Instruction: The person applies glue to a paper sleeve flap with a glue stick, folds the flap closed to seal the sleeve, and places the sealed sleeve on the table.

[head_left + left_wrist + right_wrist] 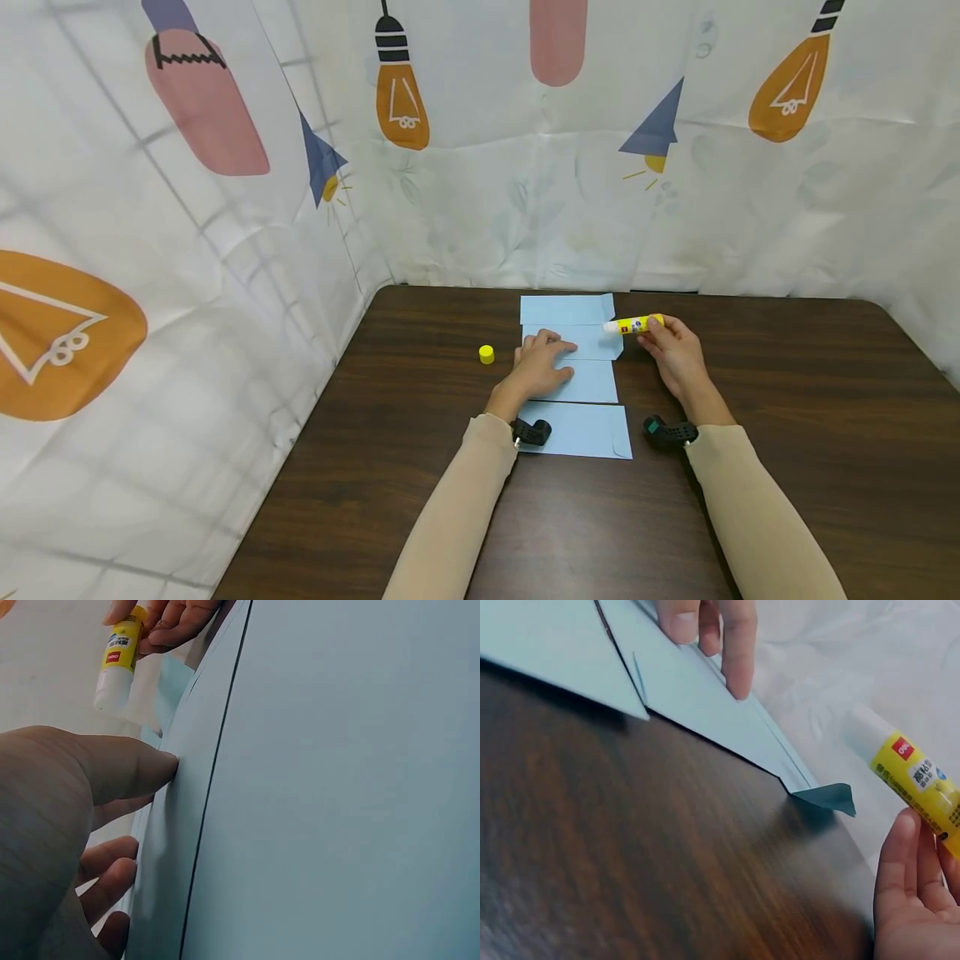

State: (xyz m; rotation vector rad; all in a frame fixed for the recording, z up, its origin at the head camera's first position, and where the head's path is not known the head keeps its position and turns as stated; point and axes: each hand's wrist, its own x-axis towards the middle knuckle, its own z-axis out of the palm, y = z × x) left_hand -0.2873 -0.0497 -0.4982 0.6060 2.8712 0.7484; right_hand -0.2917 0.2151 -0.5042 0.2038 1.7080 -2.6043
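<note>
Light blue envelopes lie in a column on the table. My left hand (538, 369) rests on the middle ones, its fingertips (166, 766) touching the paper. In my right hand (678, 360) I hold a yellow glue stick (637, 324), uncapped, its white end pointing left over the right edge of an envelope (592, 340). The right wrist view shows the glue stick (919, 776) pinched between fingers and thumb, apart from the paper. There a small flap (829, 797) stands up at the envelope's corner. The yellow cap (487, 355) sits left of the envelopes.
The nearest envelope (573, 431) lies partly under my left wrist, and the farthest one (566, 309) is by the back edge of the dark wooden table (787, 375). A patterned white cloth (480, 217) hangs behind and to the left. Each wrist wears a black band (670, 432).
</note>
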